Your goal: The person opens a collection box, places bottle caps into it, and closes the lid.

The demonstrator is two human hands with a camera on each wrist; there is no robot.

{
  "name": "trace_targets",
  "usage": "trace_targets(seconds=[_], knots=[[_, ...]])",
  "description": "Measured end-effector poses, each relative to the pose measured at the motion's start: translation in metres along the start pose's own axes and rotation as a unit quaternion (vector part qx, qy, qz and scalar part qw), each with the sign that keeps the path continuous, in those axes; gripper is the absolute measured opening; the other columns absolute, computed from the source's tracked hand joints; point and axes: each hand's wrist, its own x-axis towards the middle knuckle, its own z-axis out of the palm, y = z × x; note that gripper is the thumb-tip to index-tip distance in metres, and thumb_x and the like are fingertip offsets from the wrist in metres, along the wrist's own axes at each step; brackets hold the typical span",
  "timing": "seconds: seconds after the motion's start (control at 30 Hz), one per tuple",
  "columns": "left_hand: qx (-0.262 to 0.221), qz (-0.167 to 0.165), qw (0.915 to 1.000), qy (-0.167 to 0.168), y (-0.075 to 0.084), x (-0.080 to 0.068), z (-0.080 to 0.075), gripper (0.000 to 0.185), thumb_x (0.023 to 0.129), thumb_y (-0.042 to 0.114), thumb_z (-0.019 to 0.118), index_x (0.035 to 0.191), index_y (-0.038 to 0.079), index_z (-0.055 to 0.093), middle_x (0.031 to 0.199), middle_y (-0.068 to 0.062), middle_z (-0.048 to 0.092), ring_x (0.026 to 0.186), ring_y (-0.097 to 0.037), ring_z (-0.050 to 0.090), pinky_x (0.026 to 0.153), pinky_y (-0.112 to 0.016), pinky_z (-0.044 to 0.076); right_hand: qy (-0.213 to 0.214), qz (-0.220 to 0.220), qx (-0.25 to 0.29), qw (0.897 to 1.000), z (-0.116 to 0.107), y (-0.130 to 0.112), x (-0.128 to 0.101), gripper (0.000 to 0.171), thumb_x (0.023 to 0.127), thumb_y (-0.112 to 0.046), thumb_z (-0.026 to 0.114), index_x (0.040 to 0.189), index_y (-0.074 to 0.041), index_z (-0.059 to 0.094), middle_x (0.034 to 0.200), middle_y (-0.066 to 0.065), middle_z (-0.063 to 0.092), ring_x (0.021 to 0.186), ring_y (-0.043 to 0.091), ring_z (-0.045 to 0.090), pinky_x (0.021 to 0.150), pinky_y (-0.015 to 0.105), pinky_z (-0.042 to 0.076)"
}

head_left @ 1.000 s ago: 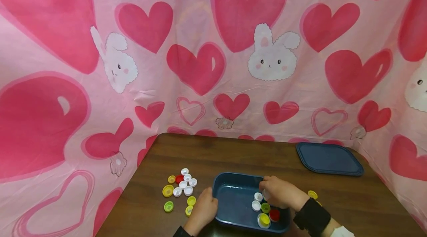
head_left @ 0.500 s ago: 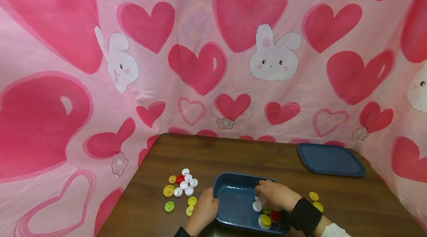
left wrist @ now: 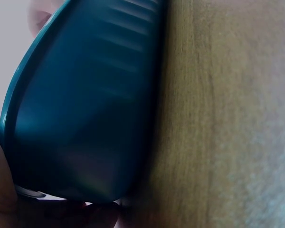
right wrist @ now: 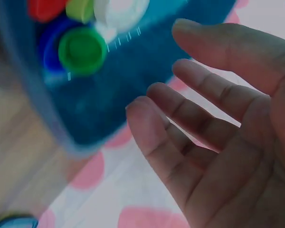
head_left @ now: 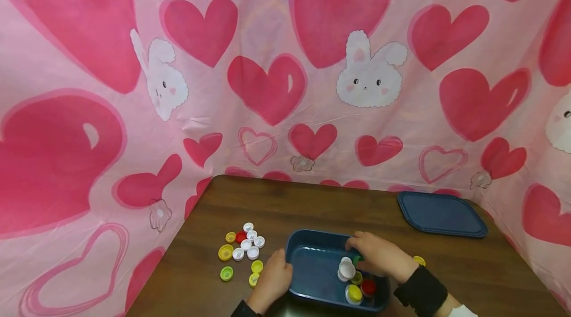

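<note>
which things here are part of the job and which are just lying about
In use: dark blue plastic tray, plastic bottle caps in it, loose caps on the table, left hand, right hand.
Lying about: flat blue lid, heart-print pink cloth.

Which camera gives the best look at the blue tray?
The head view: the whole blue tray shows, caps inside. The left wrist view shows only its blurred outer wall; the right wrist view shows a blurred corner.

Even, bright light; head view sharp, both wrist views blurred.
</note>
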Motion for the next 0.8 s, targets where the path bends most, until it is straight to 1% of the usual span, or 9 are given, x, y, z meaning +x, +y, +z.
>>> trace_targets(seconds=[0.07,0.13,0.2,0.27,0.43,0.57,0.8], knots=[[0.002,-0.003,1.0000,-0.001,0.001,0.000,-0.001,0.033,0.095,0.004,0.055,0.124,-0.012,0.055,0.113,-0.022,0.061,0.107,-0.040,0.060,0.094,-0.066,0.047,0.032,-0.014,-0.006,0.999,-0.008,0.008,-0.006,0.030,0.083,-0.013,0.082,0.109,-0.010,0.067,0.103,0.002,0.060,0.094,0.023,0.061,0.082,0.043,0.056],[0.002,-0.008,1.0000,-0.002,0.002,0.000,-0.002,0.033,0.095,0.004,0.055,0.124,-0.012,0.055,0.113,-0.022,0.061,0.107,-0.040,0.060,0.094,-0.066,0.047,0.059,-0.018,-0.011,0.998,-0.014,0.018,-0.013,0.030,0.082,-0.012,0.081,0.109,-0.010,0.067,0.102,0.003,0.061,0.093,0.023,0.062,0.080,0.041,0.056],[-0.001,-0.017,0.9999,-0.003,0.002,0.001,-0.002,0.034,0.095,0.005,0.054,0.125,-0.011,0.055,0.114,-0.021,0.061,0.107,-0.038,0.060,0.095,-0.065,0.047,0.078,-0.017,-0.013,0.997,-0.020,0.028,-0.020,0.032,0.082,-0.011,0.082,0.110,-0.008,0.066,0.104,0.004,0.063,0.094,0.025,0.063,0.079,0.041,0.056],[0.001,-0.019,0.9998,-0.002,0.002,0.001,-0.002,0.034,0.095,0.005,0.054,0.125,-0.011,0.055,0.115,-0.021,0.061,0.108,-0.038,0.060,0.095,-0.065,0.047,0.085,0.002,-0.005,0.996,-0.023,0.038,-0.026,0.034,0.081,-0.012,0.082,0.111,-0.007,0.066,0.104,0.004,0.064,0.095,0.025,0.064,0.081,0.042,0.057],[0.008,-0.010,0.9999,0.002,0.003,0.001,-0.002,0.035,0.094,0.004,0.055,0.125,-0.013,0.055,0.115,-0.023,0.062,0.109,-0.040,0.060,0.095,-0.065,0.047,0.082,0.067,0.028,0.994,-0.026,0.063,-0.039,0.037,0.083,-0.012,0.080,0.115,-0.004,0.065,0.107,0.007,0.064,0.099,0.030,0.063,0.084,0.048,0.056],[0.007,-0.014,0.9999,-0.002,0.004,0.001,-0.002,0.035,0.095,0.005,0.055,0.126,-0.013,0.054,0.115,-0.023,0.061,0.107,-0.039,0.060,0.096,-0.065,0.047,0.082,0.110,0.026,0.990,-0.021,0.083,-0.046,0.039,0.084,-0.014,0.078,0.118,0.001,0.064,0.110,0.013,0.063,0.103,0.036,0.061,0.087,0.053,0.053],[0.002,-0.022,0.9997,-0.008,0.003,0.001,0.000,0.036,0.095,0.004,0.054,0.127,-0.013,0.054,0.116,-0.022,0.061,0.107,-0.038,0.060,0.095,-0.066,0.047,0.065,0.167,0.014,0.984,0.000,0.113,-0.053,0.043,0.084,-0.017,0.078,0.117,0.008,0.062,0.104,0.019,0.060,0.097,0.037,0.062,0.085,0.055,0.052]])
